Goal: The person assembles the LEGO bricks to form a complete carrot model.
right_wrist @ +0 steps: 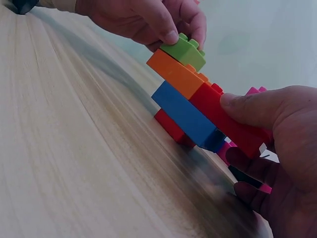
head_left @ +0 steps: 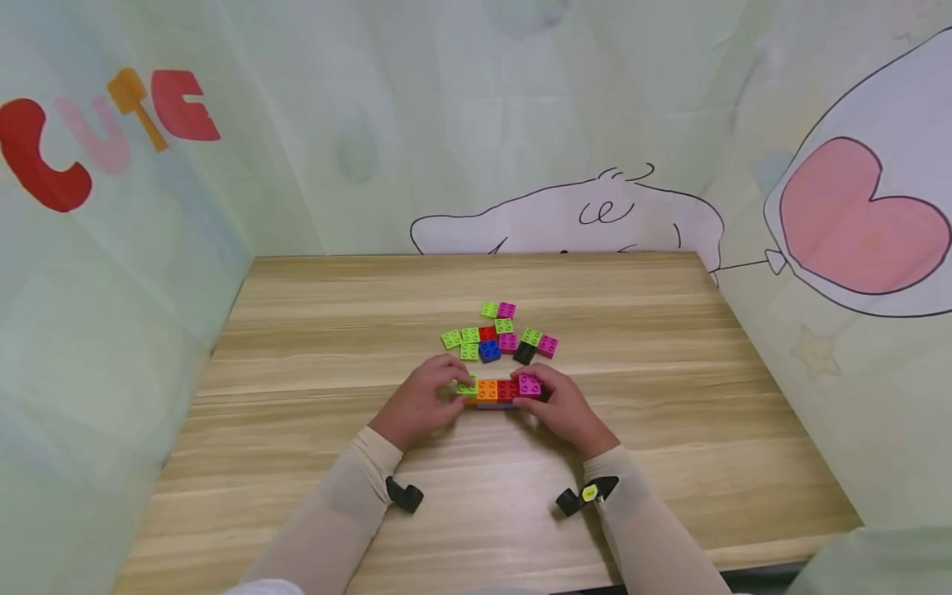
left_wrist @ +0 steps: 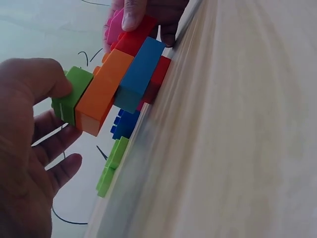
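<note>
A stepped stack of toy building bricks stands between the two hands. At its bottom is a small red brick point(right_wrist: 170, 127), with a longer blue brick point(right_wrist: 185, 115) above it. An orange brick point(left_wrist: 106, 84) and a long red brick point(right_wrist: 218, 110) lie end to end over the blue one. On the outer ends sit a light green brick point(right_wrist: 185, 53) and a magenta brick point(head_left: 529, 385). My left hand point(head_left: 426, 395) pinches the green brick between thumb and fingers. With its thumb on the front side, my right hand point(head_left: 563, 406) grips the red brick's outer end, below the magenta brick.
Loose bricks lie just beyond the stack on the wooden table point(head_left: 312, 330): several light green ones point(head_left: 451, 339), some magenta ones point(head_left: 547, 345), a dark blue brick point(head_left: 490, 351), a red brick point(head_left: 487, 333) and a black brick point(head_left: 524, 353). A printed cloth point(head_left: 357, 124) hangs behind the table.
</note>
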Action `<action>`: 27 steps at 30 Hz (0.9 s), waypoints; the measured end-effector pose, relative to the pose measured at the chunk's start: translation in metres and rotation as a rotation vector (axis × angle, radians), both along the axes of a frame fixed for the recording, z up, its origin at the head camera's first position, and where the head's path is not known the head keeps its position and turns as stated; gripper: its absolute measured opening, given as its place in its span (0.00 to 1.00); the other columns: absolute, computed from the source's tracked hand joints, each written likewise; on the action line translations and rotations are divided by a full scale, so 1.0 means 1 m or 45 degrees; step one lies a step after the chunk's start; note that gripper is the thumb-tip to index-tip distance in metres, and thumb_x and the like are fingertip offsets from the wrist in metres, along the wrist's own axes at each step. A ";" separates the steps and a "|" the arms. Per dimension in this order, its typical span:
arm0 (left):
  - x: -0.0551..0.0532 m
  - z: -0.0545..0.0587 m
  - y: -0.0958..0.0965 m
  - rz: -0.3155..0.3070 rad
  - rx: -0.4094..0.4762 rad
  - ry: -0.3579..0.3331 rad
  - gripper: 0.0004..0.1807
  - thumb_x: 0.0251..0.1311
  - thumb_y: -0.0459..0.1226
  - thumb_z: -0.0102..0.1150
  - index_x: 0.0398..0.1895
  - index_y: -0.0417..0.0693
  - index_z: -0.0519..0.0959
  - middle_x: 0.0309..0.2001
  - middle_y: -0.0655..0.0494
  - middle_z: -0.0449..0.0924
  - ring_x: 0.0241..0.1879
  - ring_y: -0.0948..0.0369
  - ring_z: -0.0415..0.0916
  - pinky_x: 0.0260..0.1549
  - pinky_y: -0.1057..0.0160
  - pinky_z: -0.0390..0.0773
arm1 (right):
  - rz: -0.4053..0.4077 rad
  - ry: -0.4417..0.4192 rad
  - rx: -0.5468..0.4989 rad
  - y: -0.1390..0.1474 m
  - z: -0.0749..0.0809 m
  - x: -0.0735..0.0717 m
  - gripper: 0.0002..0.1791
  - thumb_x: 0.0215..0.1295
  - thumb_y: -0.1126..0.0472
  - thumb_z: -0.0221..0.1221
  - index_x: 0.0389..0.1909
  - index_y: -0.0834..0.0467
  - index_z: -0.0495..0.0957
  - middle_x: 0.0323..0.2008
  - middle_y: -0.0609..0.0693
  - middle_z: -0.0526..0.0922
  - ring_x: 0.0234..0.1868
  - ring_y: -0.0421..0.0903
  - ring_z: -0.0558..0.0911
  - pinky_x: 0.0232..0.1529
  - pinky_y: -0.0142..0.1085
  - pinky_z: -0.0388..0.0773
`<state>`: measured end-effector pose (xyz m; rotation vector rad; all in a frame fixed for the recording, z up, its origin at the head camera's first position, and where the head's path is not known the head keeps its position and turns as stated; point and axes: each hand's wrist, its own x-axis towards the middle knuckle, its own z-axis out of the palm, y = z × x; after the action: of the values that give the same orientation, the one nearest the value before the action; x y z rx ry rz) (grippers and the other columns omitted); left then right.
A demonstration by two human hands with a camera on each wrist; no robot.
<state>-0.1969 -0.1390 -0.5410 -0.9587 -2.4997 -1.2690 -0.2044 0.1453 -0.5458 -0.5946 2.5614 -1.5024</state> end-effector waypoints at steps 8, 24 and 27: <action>0.001 -0.001 0.000 0.107 0.110 -0.038 0.16 0.56 0.31 0.74 0.46 0.55 0.84 0.57 0.55 0.83 0.62 0.54 0.74 0.65 0.45 0.70 | 0.013 0.005 -0.013 0.000 0.001 -0.001 0.21 0.64 0.64 0.71 0.57 0.50 0.82 0.56 0.47 0.84 0.60 0.49 0.79 0.65 0.51 0.73; -0.001 -0.001 0.021 0.416 0.299 -1.028 0.17 0.71 0.50 0.62 0.44 0.46 0.86 0.21 0.50 0.80 0.19 0.58 0.72 0.20 0.63 0.74 | 0.012 -0.003 -0.009 0.000 0.001 0.000 0.20 0.64 0.64 0.71 0.57 0.50 0.82 0.57 0.48 0.83 0.61 0.49 0.79 0.66 0.51 0.72; 0.000 0.002 0.021 0.417 0.295 -1.038 0.17 0.71 0.50 0.62 0.37 0.45 0.85 0.21 0.51 0.79 0.19 0.59 0.72 0.20 0.64 0.72 | 0.011 0.000 -0.008 0.000 0.001 0.000 0.21 0.64 0.64 0.71 0.57 0.51 0.82 0.57 0.48 0.83 0.61 0.50 0.79 0.66 0.52 0.72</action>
<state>-0.1967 -0.1179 -0.5387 0.0741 -2.7575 -2.0499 -0.2045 0.1453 -0.5446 -0.6058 2.5514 -1.5079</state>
